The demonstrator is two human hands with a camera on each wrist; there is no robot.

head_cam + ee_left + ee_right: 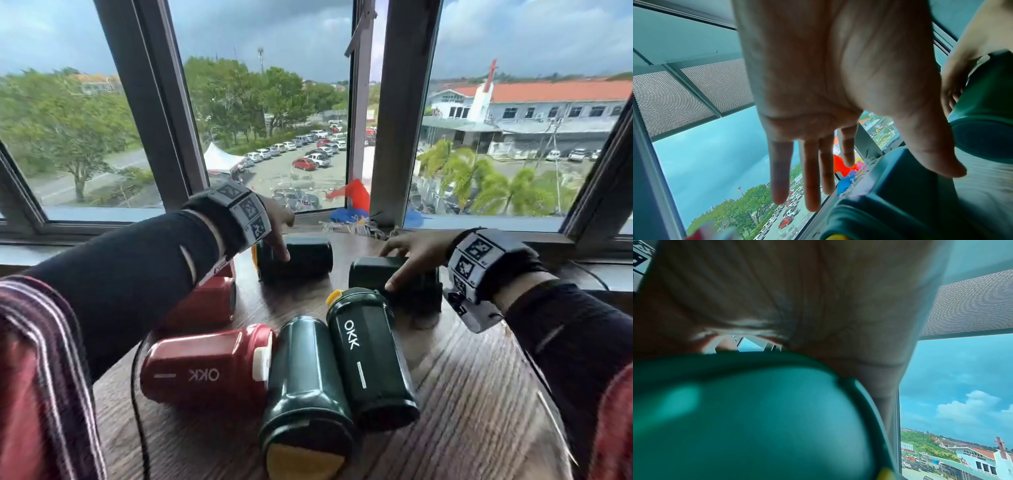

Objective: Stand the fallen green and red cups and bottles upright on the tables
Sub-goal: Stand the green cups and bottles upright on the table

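Several bottles lie on their sides on the wooden table [479,394]. My left hand [279,233] hovers over the far-left green bottle [301,257], fingers straight, thumb against its side; the left wrist view shows the same open hand [818,113] above that green bottle [890,186]. My right hand [411,255] spans the far-right green bottle [373,274], fingers over its far side, thumb on the near side. The right wrist view has the palm [797,296] over this green bottle [756,418]. Nearer lie two more green bottles [366,356] [301,387] and two red bottles [205,366] [212,301].
A dark-framed window [400,120] runs along the table's far edge. Coloured cloth and string [352,209] lie on the sill behind the bottles. A black cable [137,394] crosses the table's left side. Bare wood shows at the front right.
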